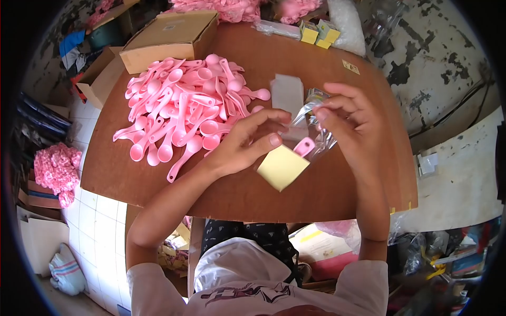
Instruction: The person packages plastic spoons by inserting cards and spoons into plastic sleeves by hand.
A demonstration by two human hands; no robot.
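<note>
My right hand (350,118) pinches a crinkled clear plastic bag (308,109) between thumb and fingers. Across from it, my left hand (255,139) has its thumb and index finger apart, close to the bag's near edge. Just below the left thumb is a pale yellow card (283,167); whether the thumb touches it I cannot tell. The holed handle end of a pink spoon (304,146) shows beside the card, and the rest of that spoon is hidden. Behind both hands lies a stack of clear bags (287,92) on the brown table (247,195).
A large heap of pink spoons (184,105) covers the table's left part. Behind it stands a cardboard box (168,37). Small yellow boxes (319,32) and a bubble-wrap roll (346,26) sit at the back right. Pink bundles (57,166) lie off to the left.
</note>
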